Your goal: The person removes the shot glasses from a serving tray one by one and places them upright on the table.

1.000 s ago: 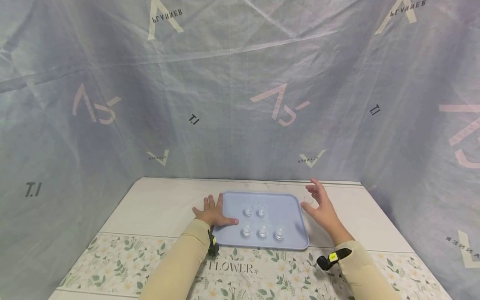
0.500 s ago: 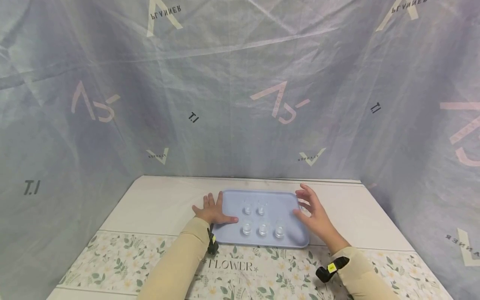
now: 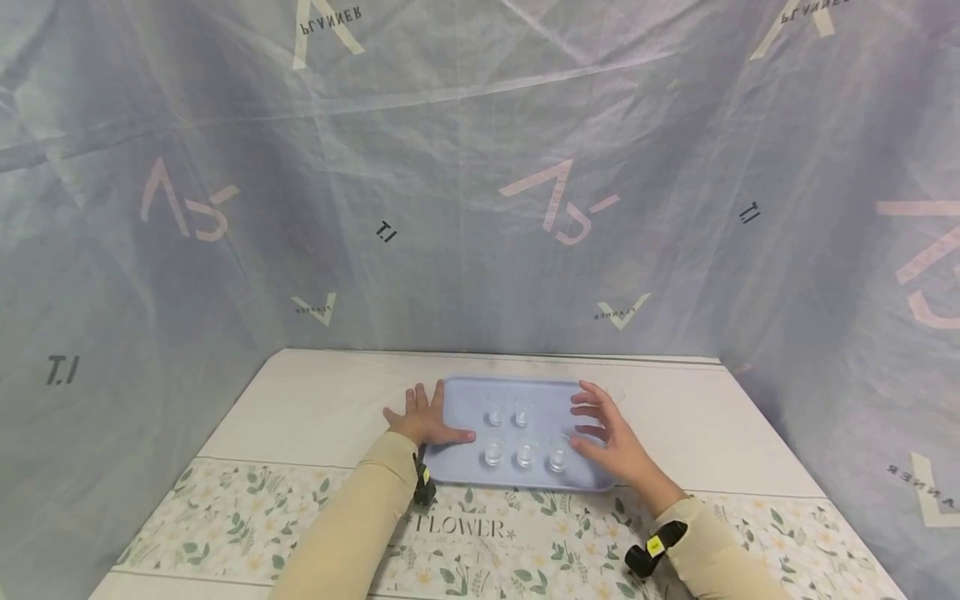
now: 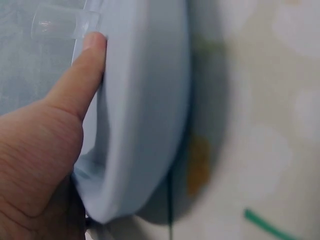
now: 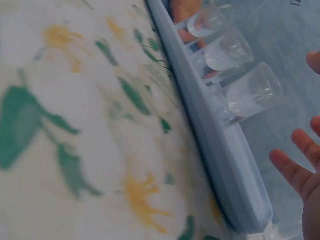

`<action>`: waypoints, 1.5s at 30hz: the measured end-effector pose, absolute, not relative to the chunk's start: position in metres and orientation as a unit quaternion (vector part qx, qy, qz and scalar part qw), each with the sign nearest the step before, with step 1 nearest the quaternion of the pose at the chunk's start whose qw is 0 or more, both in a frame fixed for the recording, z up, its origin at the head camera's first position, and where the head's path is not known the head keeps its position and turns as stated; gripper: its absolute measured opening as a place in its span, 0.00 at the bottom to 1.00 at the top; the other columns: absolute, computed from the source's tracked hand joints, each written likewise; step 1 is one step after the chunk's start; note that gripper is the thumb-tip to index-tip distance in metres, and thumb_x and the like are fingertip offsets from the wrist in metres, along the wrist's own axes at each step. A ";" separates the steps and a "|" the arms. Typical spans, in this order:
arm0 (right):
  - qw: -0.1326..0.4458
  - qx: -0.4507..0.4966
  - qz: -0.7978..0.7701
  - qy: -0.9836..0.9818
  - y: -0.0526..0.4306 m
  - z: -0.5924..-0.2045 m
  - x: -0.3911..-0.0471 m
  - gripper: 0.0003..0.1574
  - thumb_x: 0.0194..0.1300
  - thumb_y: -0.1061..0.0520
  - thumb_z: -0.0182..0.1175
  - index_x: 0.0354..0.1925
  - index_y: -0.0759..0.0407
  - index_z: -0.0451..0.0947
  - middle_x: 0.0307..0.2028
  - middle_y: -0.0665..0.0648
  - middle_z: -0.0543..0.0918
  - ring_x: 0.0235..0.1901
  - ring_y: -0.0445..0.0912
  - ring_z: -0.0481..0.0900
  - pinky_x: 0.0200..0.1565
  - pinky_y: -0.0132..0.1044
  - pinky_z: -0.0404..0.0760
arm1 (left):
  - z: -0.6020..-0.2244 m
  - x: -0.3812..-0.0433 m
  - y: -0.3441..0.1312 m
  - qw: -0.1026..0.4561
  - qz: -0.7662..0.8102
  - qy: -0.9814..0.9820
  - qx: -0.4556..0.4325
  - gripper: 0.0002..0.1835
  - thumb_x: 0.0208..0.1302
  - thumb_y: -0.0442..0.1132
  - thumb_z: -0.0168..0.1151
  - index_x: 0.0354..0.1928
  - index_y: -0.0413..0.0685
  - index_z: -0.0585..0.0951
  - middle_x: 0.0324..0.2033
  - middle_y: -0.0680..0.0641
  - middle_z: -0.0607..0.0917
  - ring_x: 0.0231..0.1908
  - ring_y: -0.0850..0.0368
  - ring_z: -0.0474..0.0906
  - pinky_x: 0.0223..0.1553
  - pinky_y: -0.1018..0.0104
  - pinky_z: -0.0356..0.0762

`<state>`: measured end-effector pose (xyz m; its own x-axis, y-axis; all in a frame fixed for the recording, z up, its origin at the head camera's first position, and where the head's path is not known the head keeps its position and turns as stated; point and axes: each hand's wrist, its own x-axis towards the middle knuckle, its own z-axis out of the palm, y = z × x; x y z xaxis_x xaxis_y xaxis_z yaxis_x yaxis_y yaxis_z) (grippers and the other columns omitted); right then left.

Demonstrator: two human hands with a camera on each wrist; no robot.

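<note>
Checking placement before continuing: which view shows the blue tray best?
The head view: it shows most of the blue tray from above, only partly covered. The left wrist view shows just a corner and some side wall; the right wrist view, one long side and a corner.

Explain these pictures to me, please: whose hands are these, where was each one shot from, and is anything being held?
There is no machine at work here, only a person's two bare hands. The wide picture comes from a camera worn on the head; the two close ones come from wrist cameras. A blue tray lies on a flower-printed table cover, bearing five small clear cups: three in front, two behind. A faint clear shape past its right end may be another cup. The left hand rests at the tray's left end, fingers spread. The right hand is by the right-hand front cup, with nothing visibly held.
</note>
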<state>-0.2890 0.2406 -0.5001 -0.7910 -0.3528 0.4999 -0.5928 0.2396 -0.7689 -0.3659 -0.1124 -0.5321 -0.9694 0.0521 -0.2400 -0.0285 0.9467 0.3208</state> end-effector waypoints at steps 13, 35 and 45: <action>0.048 0.302 0.541 -0.783 0.232 -0.517 -0.281 0.58 0.58 0.69 0.72 0.78 0.53 0.52 0.60 0.75 0.68 0.54 0.66 0.78 0.51 0.41 0.83 | -0.533 -0.366 -0.112 0.132 0.161 0.978 0.002 0.73 0.42 0.82 0.65 0.82 0.61 0.36 0.79 0.35 0.34 0.78 0.37 0.28 0.64 0.19 0.30; 0.066 0.294 0.513 -0.803 0.224 -0.517 -0.281 0.57 0.55 0.75 0.70 0.76 0.57 0.55 0.48 0.65 0.77 0.46 0.58 0.81 0.45 0.43 0.85 | -0.524 -0.360 -0.110 0.128 0.170 0.977 0.006 0.72 0.44 0.79 0.66 0.82 0.59 0.37 0.79 0.34 0.35 0.78 0.36 0.28 0.64 0.19 0.29; 0.074 0.291 0.526 -0.796 0.223 -0.508 -0.286 0.56 0.53 0.77 0.69 0.74 0.60 0.57 0.46 0.65 0.78 0.44 0.58 0.82 0.44 0.46 0.86 | -0.526 -0.359 -0.111 0.123 0.169 0.978 0.007 0.72 0.44 0.80 0.66 0.82 0.59 0.37 0.79 0.34 0.36 0.78 0.36 0.28 0.64 0.18 0.30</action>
<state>-0.2862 0.2235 -0.5080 -0.8196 -0.3851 0.4242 -0.5413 0.2781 -0.7935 -0.3593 -0.1113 -0.5260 -0.9694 0.0558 -0.2391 -0.0278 0.9427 0.3324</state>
